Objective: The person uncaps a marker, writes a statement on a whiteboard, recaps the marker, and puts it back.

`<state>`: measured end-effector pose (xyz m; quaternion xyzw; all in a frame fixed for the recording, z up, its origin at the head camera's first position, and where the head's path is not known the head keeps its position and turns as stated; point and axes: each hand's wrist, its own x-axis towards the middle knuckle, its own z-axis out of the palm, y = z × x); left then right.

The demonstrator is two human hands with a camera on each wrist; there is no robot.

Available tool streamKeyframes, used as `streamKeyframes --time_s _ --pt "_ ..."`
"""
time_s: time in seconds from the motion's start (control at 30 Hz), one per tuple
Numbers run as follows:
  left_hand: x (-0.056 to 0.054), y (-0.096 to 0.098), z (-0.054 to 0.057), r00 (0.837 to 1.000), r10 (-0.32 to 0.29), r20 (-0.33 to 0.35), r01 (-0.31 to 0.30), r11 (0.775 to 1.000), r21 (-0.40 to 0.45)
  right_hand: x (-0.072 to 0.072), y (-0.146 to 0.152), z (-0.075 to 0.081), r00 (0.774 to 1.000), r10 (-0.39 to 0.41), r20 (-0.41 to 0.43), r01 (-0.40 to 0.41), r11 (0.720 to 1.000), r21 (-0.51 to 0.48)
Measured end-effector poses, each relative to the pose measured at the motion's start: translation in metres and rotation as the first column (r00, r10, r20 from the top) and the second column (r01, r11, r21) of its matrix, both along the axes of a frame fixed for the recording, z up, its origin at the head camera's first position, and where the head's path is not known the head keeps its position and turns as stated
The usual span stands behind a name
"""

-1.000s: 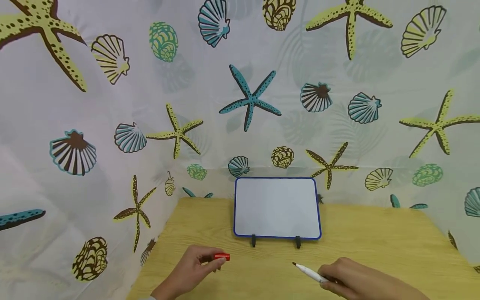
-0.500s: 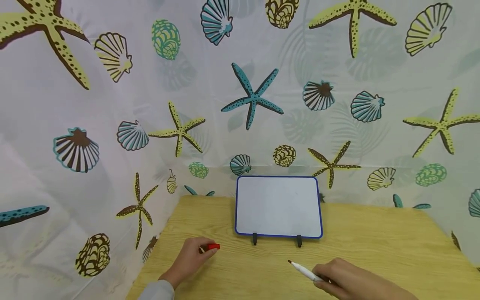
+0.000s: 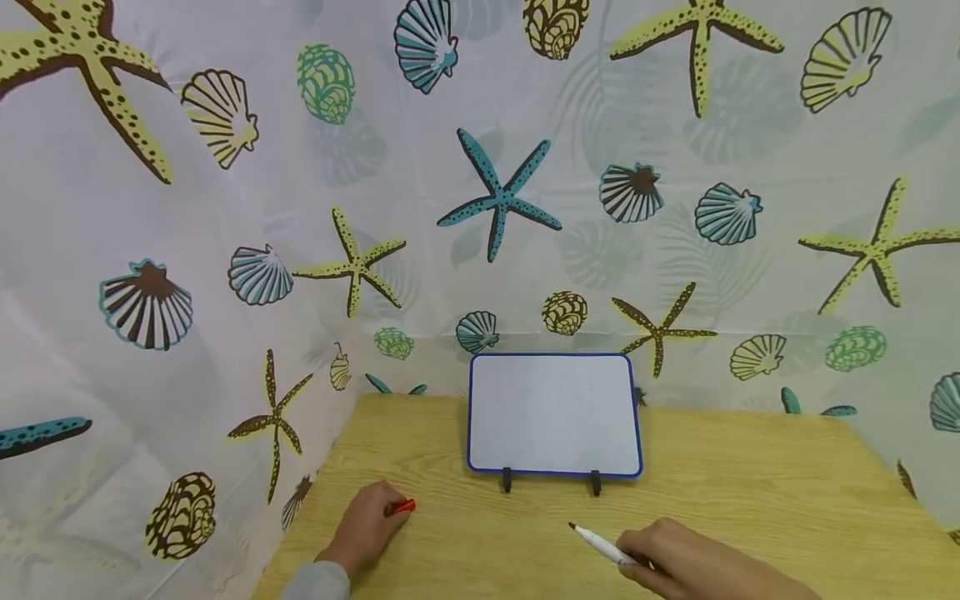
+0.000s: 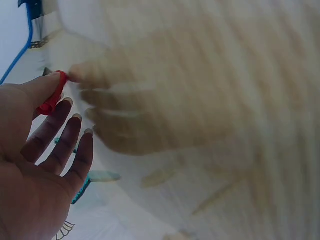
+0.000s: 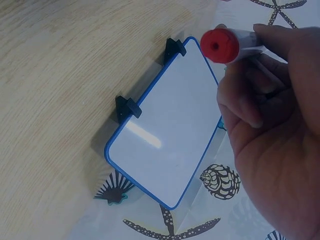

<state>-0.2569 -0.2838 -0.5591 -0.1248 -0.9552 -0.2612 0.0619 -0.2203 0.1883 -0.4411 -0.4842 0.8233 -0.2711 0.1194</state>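
My left hand (image 3: 365, 525) is low over the left side of the table, pinching a red marker cap (image 3: 403, 506) between thumb and fingers. In the left wrist view the cap (image 4: 53, 95) touches the tabletop or sits right at it, and the other fingers are spread loosely. My right hand (image 3: 678, 557) grips a white marker (image 3: 600, 546) with its dark tip bare and pointing up and left. The marker's red end (image 5: 220, 45) faces the right wrist camera. A small whiteboard (image 3: 553, 414) with a blue frame stands upright beyond both hands, its surface blank.
Two black feet (image 3: 507, 480) hold up the whiteboard's lower edge. The light wooden table (image 3: 750, 492) reaches back to a white cloth (image 3: 675, 125) printed with starfish and shells, which hangs behind and along the left side.
My left hand has moved left and down to the tabletop with the red cap. My right hand has drifted slightly left with the marker.
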Motion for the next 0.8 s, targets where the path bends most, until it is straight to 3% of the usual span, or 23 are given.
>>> streamKeyframes --time_s 0.23,0.8 --pt "-0.0008 -0.0015 0.0018 1.000 0.004 -0.013 -0.004 0.998 -0.061 -0.0008 -0.0006 -0.0009 0.999 0.015 -0.037 -0.016 1.000 -0.022" --pt "0.0058 0.0016 0.0058 0.999 0.037 0.037 -0.036 0.998 -0.047 0.0008 -0.0024 -0.0025 1.000 0.012 -0.009 -0.012 1.000 -0.004"
